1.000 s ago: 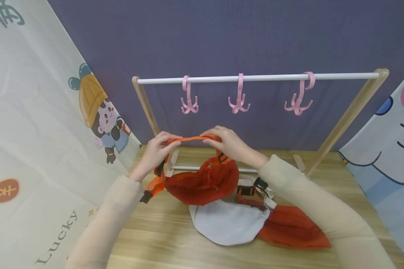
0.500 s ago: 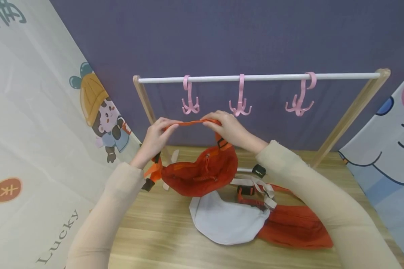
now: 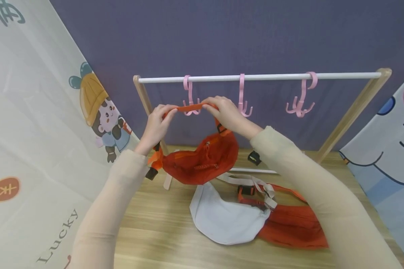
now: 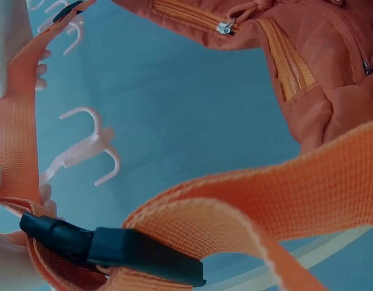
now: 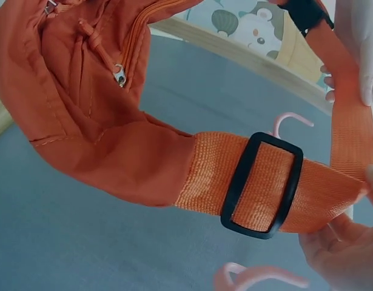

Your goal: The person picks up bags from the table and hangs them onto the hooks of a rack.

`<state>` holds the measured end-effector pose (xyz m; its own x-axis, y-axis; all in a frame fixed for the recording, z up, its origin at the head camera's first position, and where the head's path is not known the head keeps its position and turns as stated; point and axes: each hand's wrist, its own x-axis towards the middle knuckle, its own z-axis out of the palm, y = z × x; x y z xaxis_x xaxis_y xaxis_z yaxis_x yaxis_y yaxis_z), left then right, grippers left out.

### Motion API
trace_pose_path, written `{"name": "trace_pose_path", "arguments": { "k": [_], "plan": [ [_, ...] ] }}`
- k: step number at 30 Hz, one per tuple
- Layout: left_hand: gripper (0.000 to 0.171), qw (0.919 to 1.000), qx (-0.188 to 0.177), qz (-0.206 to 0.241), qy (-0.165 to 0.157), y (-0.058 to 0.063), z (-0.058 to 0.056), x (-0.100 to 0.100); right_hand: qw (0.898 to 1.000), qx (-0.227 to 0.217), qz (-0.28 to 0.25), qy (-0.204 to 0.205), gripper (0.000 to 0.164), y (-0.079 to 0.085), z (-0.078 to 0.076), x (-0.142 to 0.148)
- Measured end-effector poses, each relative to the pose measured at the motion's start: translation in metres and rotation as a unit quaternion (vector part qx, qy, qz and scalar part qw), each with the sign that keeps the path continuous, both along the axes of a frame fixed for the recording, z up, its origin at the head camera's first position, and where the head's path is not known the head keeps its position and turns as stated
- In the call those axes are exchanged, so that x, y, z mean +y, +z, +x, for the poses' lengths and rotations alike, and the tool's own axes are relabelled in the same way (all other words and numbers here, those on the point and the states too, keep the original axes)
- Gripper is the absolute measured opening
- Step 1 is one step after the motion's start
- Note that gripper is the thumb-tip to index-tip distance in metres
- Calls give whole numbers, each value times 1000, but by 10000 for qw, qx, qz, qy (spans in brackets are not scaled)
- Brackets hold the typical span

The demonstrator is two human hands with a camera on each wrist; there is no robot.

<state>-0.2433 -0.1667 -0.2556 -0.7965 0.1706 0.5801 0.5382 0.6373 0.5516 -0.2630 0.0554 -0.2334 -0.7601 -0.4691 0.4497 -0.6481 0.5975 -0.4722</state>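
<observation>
A red-orange waist bag (image 3: pixel 202 158) hangs in the air by its orange strap (image 3: pixel 190 107), stretched between both hands. My left hand (image 3: pixel 157 125) pinches the strap's left part; my right hand (image 3: pixel 227 114) pinches the right part. In the head view the strap overlaps the lower prongs of the left pink hook (image 3: pixel 190 91). A black buckle (image 4: pixel 113 245) on the strap shows below the left hand in the left wrist view. The right wrist view shows a black slider (image 5: pixel 262 185) on the webbing beside the right hand.
A white rail (image 3: pixel 272 77) on wooden posts carries a middle pink hook (image 3: pixel 242 93) and a right pink hook (image 3: pixel 301 97). On the wooden table (image 3: pixel 155 231) lie a white waist bag (image 3: pixel 227 220) and another red waist bag (image 3: pixel 293 226), their straps bunched together.
Both hands have risen with the red-orange waist bag, bringing the strap from below the hooks up to the left hook's prongs. The bags on the table stay put.
</observation>
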Motion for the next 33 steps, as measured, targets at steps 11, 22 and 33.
{"name": "trace_pose_path", "arguments": {
  "k": [11,22,33],
  "plan": [
    [26,9996,78,-142,217,7,-16,2,9995,-193,136,-230,29,9,-15,-4],
    [26,9993,-146,-118,329,5,-32,3,9988,-315,85,-363,28,2,-29,-11],
    [26,9983,-318,-211,438,-3,-43,0,9976,-538,54,-440,28,-6,-39,-16]
  ]
}}
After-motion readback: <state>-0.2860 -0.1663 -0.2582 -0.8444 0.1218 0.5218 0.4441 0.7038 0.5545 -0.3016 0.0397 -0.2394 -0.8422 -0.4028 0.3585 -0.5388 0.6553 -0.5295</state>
